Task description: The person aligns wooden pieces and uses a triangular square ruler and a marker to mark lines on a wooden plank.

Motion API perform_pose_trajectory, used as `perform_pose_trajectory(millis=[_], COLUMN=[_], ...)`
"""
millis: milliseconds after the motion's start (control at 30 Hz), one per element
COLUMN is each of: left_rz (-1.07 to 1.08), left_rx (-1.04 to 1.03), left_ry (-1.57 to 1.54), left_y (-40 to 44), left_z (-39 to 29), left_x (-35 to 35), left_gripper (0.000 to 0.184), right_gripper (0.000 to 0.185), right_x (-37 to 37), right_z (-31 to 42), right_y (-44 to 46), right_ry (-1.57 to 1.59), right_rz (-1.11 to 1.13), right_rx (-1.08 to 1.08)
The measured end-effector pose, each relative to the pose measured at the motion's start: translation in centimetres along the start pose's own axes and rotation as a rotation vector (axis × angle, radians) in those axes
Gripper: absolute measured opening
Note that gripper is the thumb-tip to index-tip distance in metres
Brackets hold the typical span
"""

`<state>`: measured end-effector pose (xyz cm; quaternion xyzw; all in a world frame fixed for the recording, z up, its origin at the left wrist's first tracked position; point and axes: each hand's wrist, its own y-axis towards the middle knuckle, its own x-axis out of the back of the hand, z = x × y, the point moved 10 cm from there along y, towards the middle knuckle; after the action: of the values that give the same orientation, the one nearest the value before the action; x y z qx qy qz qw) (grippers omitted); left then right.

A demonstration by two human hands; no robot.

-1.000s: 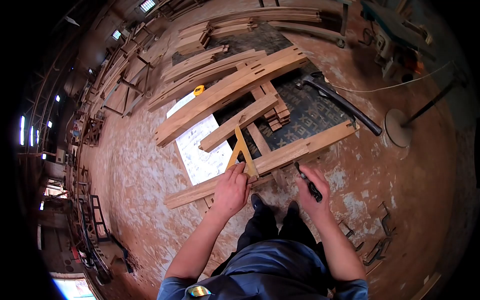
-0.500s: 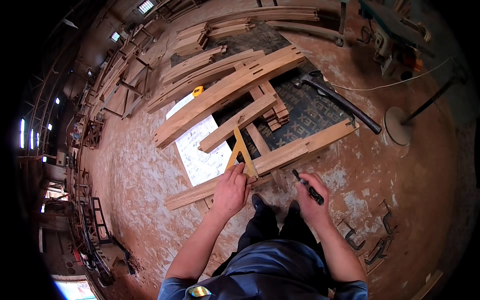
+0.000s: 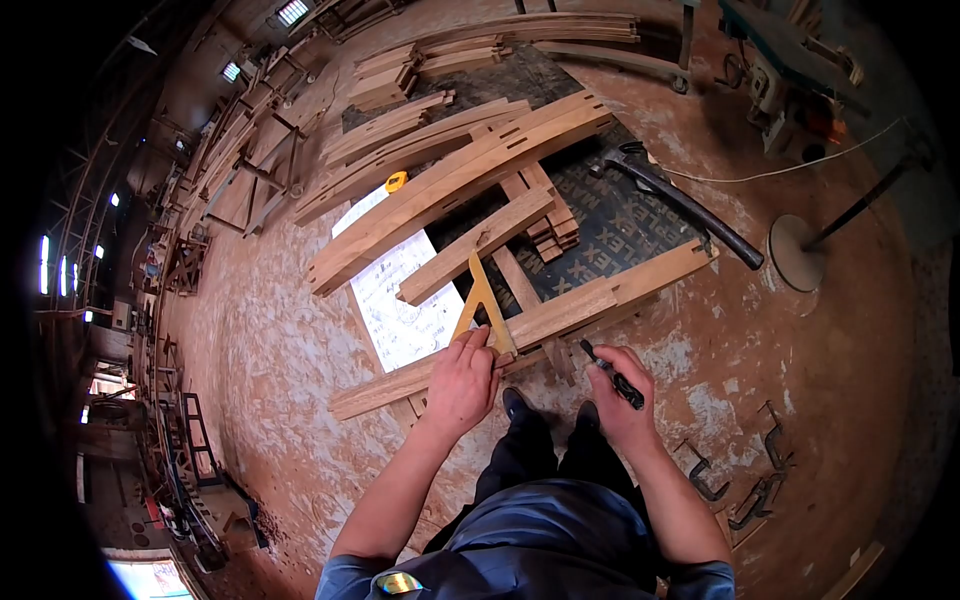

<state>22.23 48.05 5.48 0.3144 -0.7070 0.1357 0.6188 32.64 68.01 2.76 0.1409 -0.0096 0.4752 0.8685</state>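
Note:
My left hand [image 3: 464, 382] holds a yellow triangular square [image 3: 482, 300] at its base, against the near wooden beam [image 3: 570, 315]. In my right hand [image 3: 626, 395] is a dark marking tool [image 3: 612, 374], its tip pointing up and left, just off the beam's near side. Beyond the square lie a short wooden piece [image 3: 480, 246] and a long beam with slots [image 3: 450, 190]. Sheets of paper with handwriting [image 3: 400, 300] rest partly under these pieces.
A hammer [image 3: 685, 205] lies at the right of the dark board [image 3: 640, 240]. A yellow tape measure [image 3: 396, 181] sits beyond the long beam. More timber [image 3: 400, 130] is stacked at the back. Metal clamps [image 3: 760, 500] are at the lower right, near a round-based stand [image 3: 795, 255].
My right hand has shifted slightly down and left with the marking tool, whose tip has moved off the beam's edge. My left hand and the square stay nearly in place.

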Motion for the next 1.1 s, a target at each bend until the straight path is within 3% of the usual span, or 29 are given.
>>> perform_pose_trajectory(millis=[533,633,767,867,1100], left_rz=[0.002,-0.003,0.003,0.004,-0.041], left_rx=[0.002,0.006,0.022,0.033,0.018], left_ry=[0.005,-0.006,-0.020,-0.029,-0.015], left_y=[-0.1,-0.1,-0.1,-0.1,-0.1], left_z=[-0.1,0.0,0.2,0.2,0.0], left_x=[0.0,-0.1,0.0,-0.1,0.4], left_gripper=[0.029,0.030,0.032,0.032,0.032], right_gripper=[0.016,0.016,0.020,0.023,0.024], right_x=[-2.1,-4.6,-7.2,-8.3,-9.5], right_z=[0.5,-1.3,-1.2,-1.6,-1.6], right_y=[1.1,2.0,3.7,4.0,4.8], right_ry=[0.052,0.151,0.166,0.166,0.171], right_rz=[0.050,0.137,0.184,0.229,0.267], right_rx=[-0.015,-0.250,-0.241,-0.383,-0.326])
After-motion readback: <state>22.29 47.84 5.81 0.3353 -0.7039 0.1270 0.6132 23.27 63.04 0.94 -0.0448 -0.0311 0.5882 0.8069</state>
